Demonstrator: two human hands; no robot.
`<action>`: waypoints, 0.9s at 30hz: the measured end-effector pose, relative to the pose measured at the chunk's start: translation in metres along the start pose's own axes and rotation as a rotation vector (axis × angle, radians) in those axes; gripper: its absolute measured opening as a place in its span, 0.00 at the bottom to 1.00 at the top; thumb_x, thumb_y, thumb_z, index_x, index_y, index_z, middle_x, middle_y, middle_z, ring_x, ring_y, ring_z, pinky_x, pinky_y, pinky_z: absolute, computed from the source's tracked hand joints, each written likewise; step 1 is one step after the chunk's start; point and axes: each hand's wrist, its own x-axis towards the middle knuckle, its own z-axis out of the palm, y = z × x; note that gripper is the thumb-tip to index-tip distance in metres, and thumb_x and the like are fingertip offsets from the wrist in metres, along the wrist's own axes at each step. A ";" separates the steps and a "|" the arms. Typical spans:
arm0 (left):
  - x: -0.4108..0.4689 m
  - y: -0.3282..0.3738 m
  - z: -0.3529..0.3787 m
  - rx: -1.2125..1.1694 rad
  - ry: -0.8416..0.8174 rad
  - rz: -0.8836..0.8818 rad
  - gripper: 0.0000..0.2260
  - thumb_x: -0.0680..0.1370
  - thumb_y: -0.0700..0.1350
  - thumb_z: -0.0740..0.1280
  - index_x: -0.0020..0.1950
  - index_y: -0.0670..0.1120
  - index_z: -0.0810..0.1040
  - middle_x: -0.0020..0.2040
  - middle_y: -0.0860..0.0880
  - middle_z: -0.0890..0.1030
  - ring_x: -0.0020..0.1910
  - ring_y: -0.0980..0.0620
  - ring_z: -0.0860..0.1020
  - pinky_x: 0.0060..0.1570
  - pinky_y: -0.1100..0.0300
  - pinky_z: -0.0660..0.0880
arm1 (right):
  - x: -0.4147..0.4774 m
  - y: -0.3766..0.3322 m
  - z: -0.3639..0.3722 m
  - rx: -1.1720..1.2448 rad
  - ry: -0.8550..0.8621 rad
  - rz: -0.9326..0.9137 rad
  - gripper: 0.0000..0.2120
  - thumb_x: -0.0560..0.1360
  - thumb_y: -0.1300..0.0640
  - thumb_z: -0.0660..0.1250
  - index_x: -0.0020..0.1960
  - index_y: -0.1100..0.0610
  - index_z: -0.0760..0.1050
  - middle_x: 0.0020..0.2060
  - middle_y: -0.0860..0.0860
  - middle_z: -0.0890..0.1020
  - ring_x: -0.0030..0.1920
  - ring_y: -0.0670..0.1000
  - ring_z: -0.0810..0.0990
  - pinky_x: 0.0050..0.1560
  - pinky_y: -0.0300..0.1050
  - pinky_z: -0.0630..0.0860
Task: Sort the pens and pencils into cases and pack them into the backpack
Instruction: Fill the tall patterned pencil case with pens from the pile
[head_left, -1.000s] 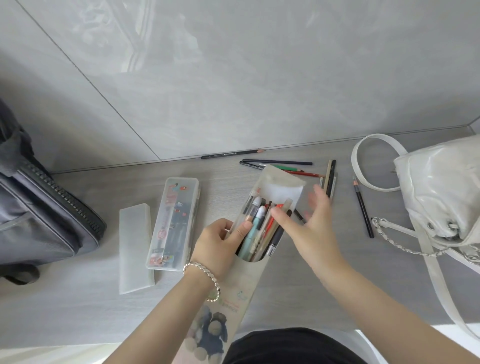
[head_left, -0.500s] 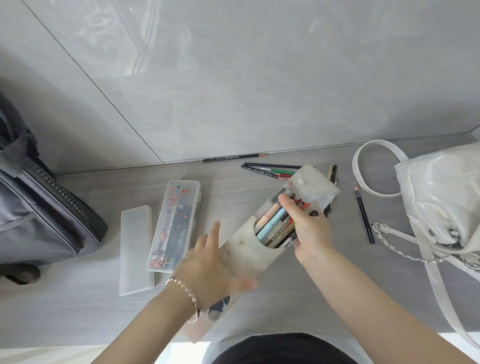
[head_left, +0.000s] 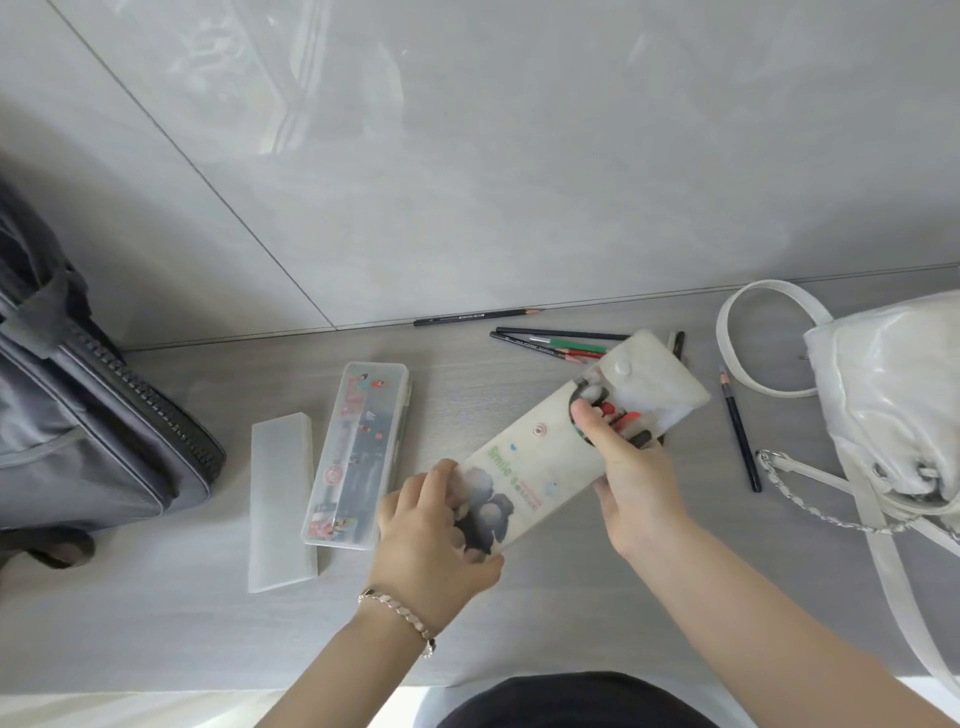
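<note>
A long translucent pen pouch with a cartoon print lies slanted between both hands, its snap flap open at the far right end. My left hand grips its near bottom end. My right hand holds its mouth, thumb pressing on the pens inside. Several loose pencils lie on the desk behind the pouch, one dark pencil to its right, another pencil against the wall. A clear hard case with pens inside lies left of the pouch. The grey backpack stands at far left.
A frosted case lid lies between the clear case and the backpack. A white handbag with strap and chain takes up the right side. A grey tiled wall rises behind the desk.
The pouch has tilted from nearly upright to lying slanted on the desk. My left hand slid from its mouth to its bottom end; my right hand moved onto the mouth, pushing pens in.
</note>
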 end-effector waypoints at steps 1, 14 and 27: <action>0.001 0.000 0.001 -0.035 0.008 -0.010 0.38 0.66 0.50 0.73 0.70 0.51 0.58 0.54 0.58 0.61 0.56 0.56 0.60 0.54 0.69 0.53 | -0.001 -0.004 -0.001 -0.047 -0.054 -0.062 0.25 0.54 0.49 0.80 0.47 0.53 0.78 0.54 0.56 0.82 0.56 0.54 0.79 0.64 0.55 0.72; 0.006 -0.009 -0.003 -0.031 -0.006 0.096 0.35 0.64 0.47 0.73 0.68 0.51 0.62 0.54 0.58 0.64 0.55 0.56 0.60 0.54 0.68 0.56 | -0.020 -0.031 -0.034 -0.772 -0.309 -0.423 0.31 0.70 0.40 0.63 0.71 0.48 0.63 0.65 0.40 0.70 0.65 0.38 0.68 0.67 0.39 0.63; 0.009 -0.031 -0.007 0.180 0.124 0.442 0.38 0.52 0.41 0.74 0.61 0.49 0.67 0.54 0.58 0.68 0.53 0.50 0.64 0.43 0.62 0.74 | -0.011 -0.038 -0.056 -1.267 -0.751 -0.585 0.14 0.71 0.48 0.70 0.44 0.30 0.69 0.60 0.28 0.64 0.63 0.31 0.64 0.54 0.30 0.65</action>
